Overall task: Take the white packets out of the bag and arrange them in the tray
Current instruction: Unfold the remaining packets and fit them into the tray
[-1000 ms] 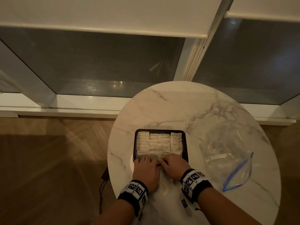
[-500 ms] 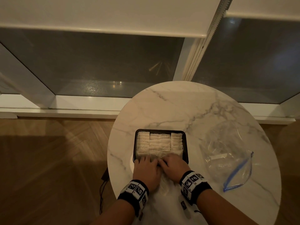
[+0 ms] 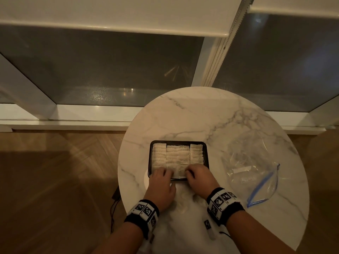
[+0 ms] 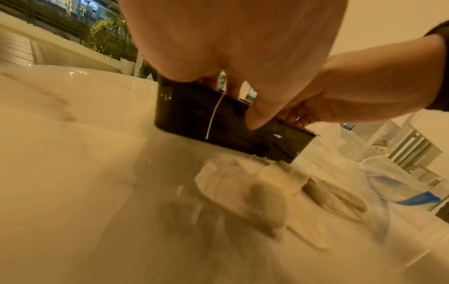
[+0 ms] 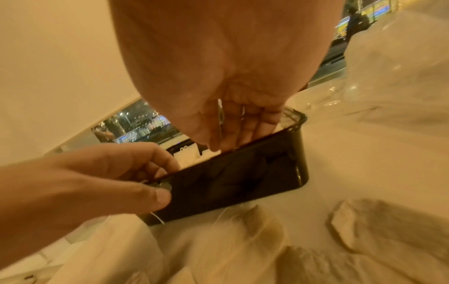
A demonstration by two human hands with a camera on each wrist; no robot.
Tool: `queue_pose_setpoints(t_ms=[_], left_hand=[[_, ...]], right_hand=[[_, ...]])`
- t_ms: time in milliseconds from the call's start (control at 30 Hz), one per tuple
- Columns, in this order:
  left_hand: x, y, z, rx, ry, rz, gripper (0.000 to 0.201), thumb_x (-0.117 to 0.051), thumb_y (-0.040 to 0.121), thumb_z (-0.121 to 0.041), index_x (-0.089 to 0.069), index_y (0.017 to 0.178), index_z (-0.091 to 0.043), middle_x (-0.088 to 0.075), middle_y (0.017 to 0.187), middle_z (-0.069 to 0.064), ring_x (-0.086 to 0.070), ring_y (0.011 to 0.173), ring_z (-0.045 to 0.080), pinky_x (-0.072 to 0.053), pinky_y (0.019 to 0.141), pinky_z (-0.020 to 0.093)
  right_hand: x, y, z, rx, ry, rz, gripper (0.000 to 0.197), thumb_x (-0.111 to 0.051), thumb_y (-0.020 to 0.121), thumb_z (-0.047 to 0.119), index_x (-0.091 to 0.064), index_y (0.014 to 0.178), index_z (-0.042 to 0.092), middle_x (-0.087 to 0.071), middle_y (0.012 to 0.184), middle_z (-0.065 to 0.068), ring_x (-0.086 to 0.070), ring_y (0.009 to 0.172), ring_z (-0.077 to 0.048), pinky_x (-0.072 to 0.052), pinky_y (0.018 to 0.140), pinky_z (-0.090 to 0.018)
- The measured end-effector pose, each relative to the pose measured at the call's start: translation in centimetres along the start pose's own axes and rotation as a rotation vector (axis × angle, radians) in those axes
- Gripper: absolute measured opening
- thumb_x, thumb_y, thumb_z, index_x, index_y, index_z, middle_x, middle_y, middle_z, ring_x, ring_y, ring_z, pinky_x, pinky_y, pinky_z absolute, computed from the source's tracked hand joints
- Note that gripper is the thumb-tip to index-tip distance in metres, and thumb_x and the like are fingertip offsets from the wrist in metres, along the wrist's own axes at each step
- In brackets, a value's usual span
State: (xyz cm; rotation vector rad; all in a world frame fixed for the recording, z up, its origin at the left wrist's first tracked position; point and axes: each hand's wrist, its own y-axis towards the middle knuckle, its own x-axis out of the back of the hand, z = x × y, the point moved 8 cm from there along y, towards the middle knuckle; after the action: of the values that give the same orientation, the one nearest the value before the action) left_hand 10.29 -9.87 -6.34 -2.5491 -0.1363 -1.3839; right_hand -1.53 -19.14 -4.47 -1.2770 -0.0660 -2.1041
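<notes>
Meanwhile, hands: left hand (image 3: pixel 161 182) and right hand (image 3: pixel 199 177), fingers curled, tuck white packets (image 3: pixel 178 172) at black tray (image 3: pixel 151 158) near rim.
Loose packets (image 4: pixel 255 194): desk (image 3: pixel 201 114), nearer than tray, under both wrists.

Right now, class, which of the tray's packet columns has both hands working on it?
The middle column: left hand and right hand meet at its near end, at the black tray edge; the outer columns lie beside them.
</notes>
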Motion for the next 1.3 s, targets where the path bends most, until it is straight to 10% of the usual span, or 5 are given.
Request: queue_pose_setpoints(t_ms=[267, 600, 1133, 1300], left_hand=[[1.2, -5.7, 0.8, -0.132, -0.142, -0.266, 0.042, -0.069, 0.085, -0.024, -0.056, 0.124, -0.024, -0.047, 0.128, 0.000, -0.044, 0.115, 0.017, -0.039, 0.098, 0.033], [-3.7, -8.2, 1.8, 0.278, 0.053, -0.072, 0.050, -0.049, 0.089, -0.061, -0.054, 0.123, -0.025, -0.051, 0.123, -0.004, -0.050, 0.112, 0.020, -0.047, 0.094, 0.039], [-5.5, -9.2, 2.8, 0.780, -0.245, -0.007, 0.087, -0.088, 0.060, -0.045, -0.045, 0.130, -0.017, -0.053, 0.121, 0.007, -0.057, 0.109, 0.026, -0.052, 0.093, 0.038], [-5.5, -9.9, 2.3, 0.750, -0.227, -0.024, 0.074, -0.062, 0.076, -0.070, -0.037, 0.137, -0.036, -0.044, 0.128, 0.005, -0.054, 0.115, 0.030, -0.050, 0.096, 0.042]], right_hand=[[3.6, -7.0, -5.8, -0.155, 0.407, -0.395, 0.017, -0.062, 0.091, 0.007, -0.070, 0.099, 0.020, -0.065, 0.087, 0.010, -0.060, 0.082, -0.005, -0.048, 0.072, -0.019], [-2.5, -11.3, -16.2, -0.436, 0.405, -0.064, 0.029, -0.071, 0.083, 0.013, -0.062, 0.110, 0.018, -0.059, 0.089, -0.002, -0.058, 0.080, -0.018, -0.042, 0.071, -0.022], [-2.9, -8.1, -13.7, -0.266, 0.171, 0.097, 0.036, -0.059, 0.088, 0.047, -0.044, 0.115, 0.030, -0.054, 0.113, -0.007, -0.059, 0.099, -0.026, -0.050, 0.085, -0.035], [-2.7, -8.1, -13.9, -0.241, 0.177, 0.131, 0.026, -0.059, 0.090, 0.040, -0.045, 0.110, 0.030, -0.053, 0.106, -0.006, -0.055, 0.084, -0.021, -0.044, 0.074, -0.030]])
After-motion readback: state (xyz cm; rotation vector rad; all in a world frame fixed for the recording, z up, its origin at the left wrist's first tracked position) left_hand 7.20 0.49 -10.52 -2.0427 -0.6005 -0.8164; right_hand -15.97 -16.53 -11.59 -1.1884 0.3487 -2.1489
